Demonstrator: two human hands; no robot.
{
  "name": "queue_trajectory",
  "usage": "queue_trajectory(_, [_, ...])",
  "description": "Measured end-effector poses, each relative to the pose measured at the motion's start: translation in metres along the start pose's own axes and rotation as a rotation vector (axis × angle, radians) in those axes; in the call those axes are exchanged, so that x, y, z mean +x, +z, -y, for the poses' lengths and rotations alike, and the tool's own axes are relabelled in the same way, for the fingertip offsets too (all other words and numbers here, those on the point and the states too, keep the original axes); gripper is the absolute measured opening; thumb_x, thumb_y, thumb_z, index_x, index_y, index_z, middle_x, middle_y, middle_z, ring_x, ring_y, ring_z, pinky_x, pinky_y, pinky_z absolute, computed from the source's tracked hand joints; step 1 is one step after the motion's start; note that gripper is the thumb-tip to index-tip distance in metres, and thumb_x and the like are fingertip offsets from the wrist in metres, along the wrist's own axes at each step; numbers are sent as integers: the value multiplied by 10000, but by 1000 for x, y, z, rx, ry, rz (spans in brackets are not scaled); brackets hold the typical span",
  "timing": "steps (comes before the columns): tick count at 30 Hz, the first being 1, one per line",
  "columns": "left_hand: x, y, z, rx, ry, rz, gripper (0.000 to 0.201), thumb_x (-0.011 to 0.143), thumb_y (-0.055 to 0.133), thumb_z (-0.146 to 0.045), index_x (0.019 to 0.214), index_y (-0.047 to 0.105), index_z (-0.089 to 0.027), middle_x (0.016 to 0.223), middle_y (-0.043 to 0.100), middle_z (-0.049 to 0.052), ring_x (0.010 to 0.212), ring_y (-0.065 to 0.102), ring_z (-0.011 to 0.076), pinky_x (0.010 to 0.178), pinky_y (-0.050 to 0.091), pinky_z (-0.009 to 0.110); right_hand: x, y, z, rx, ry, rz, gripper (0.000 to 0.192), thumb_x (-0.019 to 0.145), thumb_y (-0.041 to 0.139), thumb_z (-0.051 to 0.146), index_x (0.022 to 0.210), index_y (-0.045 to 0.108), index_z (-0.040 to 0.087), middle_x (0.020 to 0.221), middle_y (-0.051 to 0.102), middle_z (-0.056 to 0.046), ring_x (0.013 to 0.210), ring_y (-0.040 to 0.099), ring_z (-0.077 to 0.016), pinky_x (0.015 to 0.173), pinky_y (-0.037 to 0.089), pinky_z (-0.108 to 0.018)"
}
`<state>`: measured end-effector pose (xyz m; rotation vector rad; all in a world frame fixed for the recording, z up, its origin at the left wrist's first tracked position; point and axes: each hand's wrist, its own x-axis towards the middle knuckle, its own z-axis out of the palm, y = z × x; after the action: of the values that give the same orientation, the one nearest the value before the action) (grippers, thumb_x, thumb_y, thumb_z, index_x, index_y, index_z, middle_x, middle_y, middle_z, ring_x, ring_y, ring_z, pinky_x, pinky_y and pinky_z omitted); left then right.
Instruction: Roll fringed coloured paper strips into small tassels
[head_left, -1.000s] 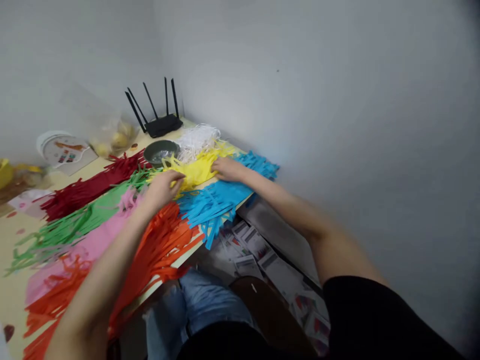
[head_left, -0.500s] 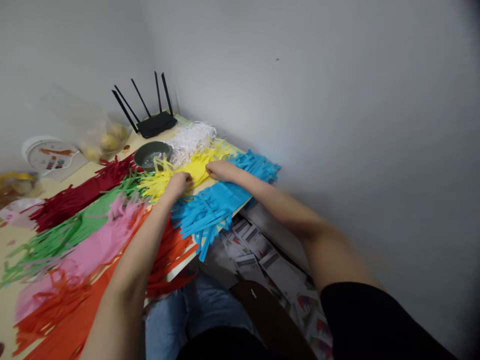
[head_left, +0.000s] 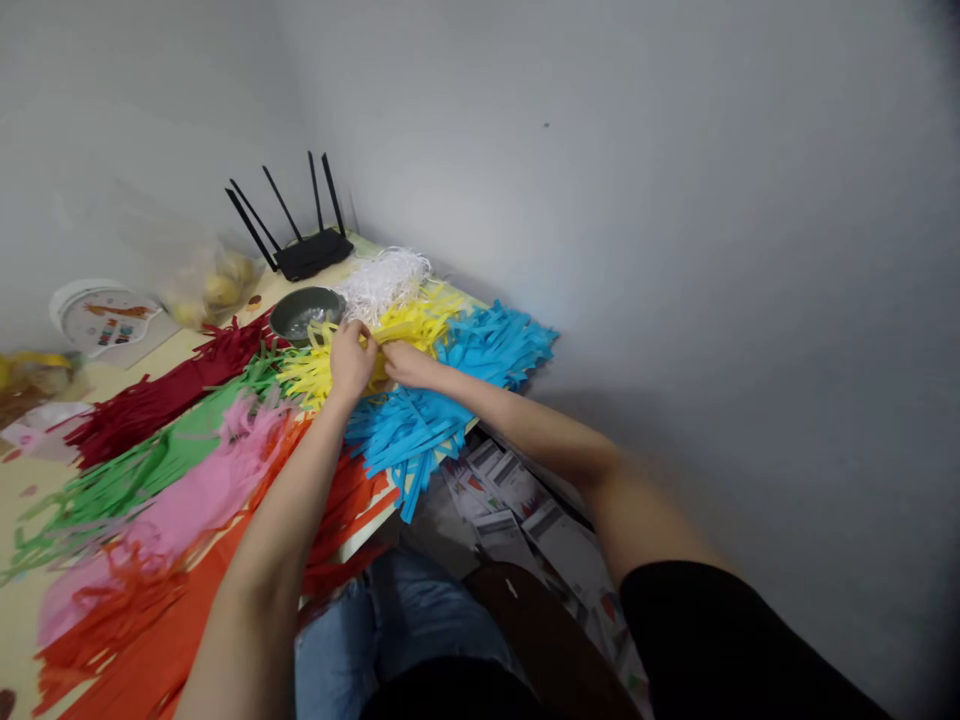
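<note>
Both hands work close together on a yellow fringed tissue-paper strip lying on the table. My left hand has its fingers closed on the strip's middle, thumb and fingertips pinched. Right beside it, my right hand is also closed on the paper, its fingertips partly hidden. The strip's cut fringes fan out to either side. Blue fringed tissue paper lies just in front and to the right, under my right wrist. Shredded white paper is heaped behind the yellow strip.
A dark green bowl and a black router stand behind. Dark red, green, pink and orange fringed paper cover the left of the table. The wall is close on the right; printed sheets lie below.
My right hand has moved left and my left hand slightly up, bringing them together. The yellow strip's middle is now gathered between them.
</note>
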<state>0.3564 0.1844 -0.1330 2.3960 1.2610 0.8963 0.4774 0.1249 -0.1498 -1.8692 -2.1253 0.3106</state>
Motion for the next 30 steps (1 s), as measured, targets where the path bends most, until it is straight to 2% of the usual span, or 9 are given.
queue_trajectory(3, [-1,-4,3,-54,-23,-79,79,796,528,-123,784,562,-193,913,628,89,984,577,256,933,418,369,12,-6,2,-11,108,-5,317,906,443,106,1083,692,23,1053,726,-219,979,675,-267,887,490,-330])
queue_trajectory(7, [2,-7,12,-128,-104,-128,90,778,529,-126,726,532,-199,806,604,52,861,578,222,859,438,338,-6,-11,14,-21,108,-53,216,882,552,190,949,726,82,952,736,-200,951,677,-294,870,488,-352])
queue_trajectory(11, [5,-5,15,-203,-169,-100,98,734,559,-135,665,529,-199,720,595,19,748,567,188,773,448,304,-21,-12,20,8,64,-208,350,984,393,249,1071,683,73,1075,697,-214,1050,633,-300,928,458,-386])
queue_trajectory(15, [3,-3,15,-258,-223,-69,86,715,563,-156,642,540,-194,660,580,-2,679,560,168,720,452,286,-17,-9,12,63,10,-329,331,999,370,234,1096,663,115,1119,682,-162,1129,580,-249,1033,402,-348])
queue_trajectory(19, [1,-3,17,-291,-281,-83,76,717,556,-170,643,547,-189,661,580,-5,666,565,160,701,452,279,-16,-3,5,109,25,-417,377,1010,313,221,1131,652,111,1199,654,-169,1199,545,-244,1075,373,-347])
queue_trajectory(22, [0,-3,19,-308,-305,-92,92,716,566,-170,629,541,-190,661,589,-4,667,568,159,705,450,279,-16,3,4,136,14,-381,352,999,374,235,1146,667,105,1174,681,-161,1159,582,-242,1055,397,-335])
queue_trajectory(26, [-2,-3,16,-323,-288,-95,104,710,587,-167,619,545,-193,645,588,-7,667,570,162,719,453,282,-5,9,5,166,43,-302,406,1021,353,242,1311,603,105,1272,660,-152,1228,569,-225,1088,392,-340])
queue_trajectory(28, [-4,-5,12,-331,-266,-119,93,719,593,-172,636,558,-194,665,598,-1,703,583,173,747,459,287,6,9,3,182,85,-227,385,1027,358,232,1269,633,115,1245,675,-144,1193,599,-217,1072,423,-349])
queue_trajectory(30, [-5,-8,8,-338,-243,-177,71,736,596,-183,670,573,-197,729,624,12,791,603,191,819,463,302,19,6,0,194,131,-142,311,1018,445,261,1203,658,129,1216,678,-127,1138,629,-211,1033,474,-384])
